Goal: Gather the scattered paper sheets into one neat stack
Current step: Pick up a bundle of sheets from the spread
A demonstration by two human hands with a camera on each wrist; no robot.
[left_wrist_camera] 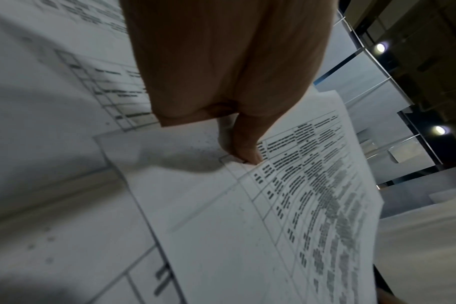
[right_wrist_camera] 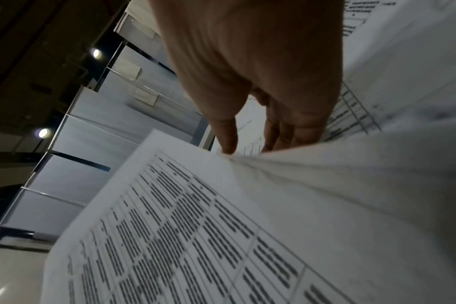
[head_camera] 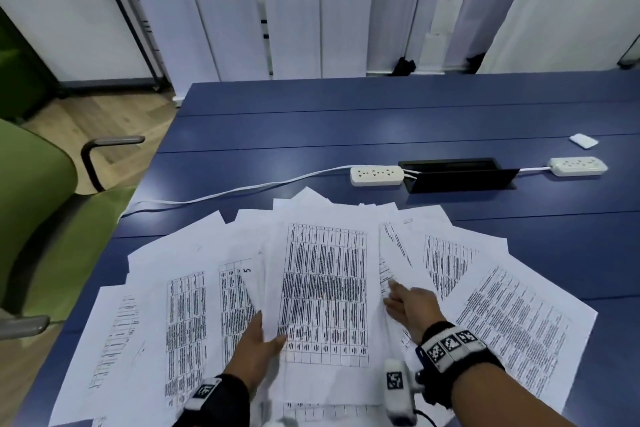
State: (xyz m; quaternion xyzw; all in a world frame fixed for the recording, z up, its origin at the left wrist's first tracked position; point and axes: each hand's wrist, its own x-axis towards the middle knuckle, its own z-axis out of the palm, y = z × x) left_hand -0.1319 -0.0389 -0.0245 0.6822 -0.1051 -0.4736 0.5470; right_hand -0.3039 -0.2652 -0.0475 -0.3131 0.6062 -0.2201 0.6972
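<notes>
Paper sheets (head_camera: 512,319) fan out across the near edge of the blue desk (head_camera: 311,121), filling the lower half of the head view from the lower left to the lower right, overlapping one another at many angles. One printed sheet — the centre sheet (head_camera: 325,291) with a dense table — lies on top in the lower middle of the frame, its long axis running straight up the picture, away from the person. The left hand (head_camera: 258,347) sits at that sheet's lower left corner; the thumb lies on the printed face, and in the left wrist view the fingers (left_wrist_camera: 245,150) pinch its edge, so this hand holds the centre sheet and lifts its margin a little off the sheets below. The right hand (head_camera: 412,305) lies just right of the same sheet's long right edge, fingers straight and close together, pointing up the frame and resting on the neighbouring sheets; in the right wrist view the fingertips (right_wrist_camera: 228,142) press where a raised sheet meets the ones beneath, holding nothing. So the centre sheet stands between the two hands, with the loose sheets splayed outward to either side — the right-hand fan slants toward the lower right of the frame, the left-hand fan toward the lower left. I judge the gathering barely begun: each hand is nearer its own fan, and the coming move likely sweeps those sheets inward toward the centre sheet's long axis. Two power strips (head_camera: 375,175) lie well beyond the sheets, upper right of centre.
</notes>
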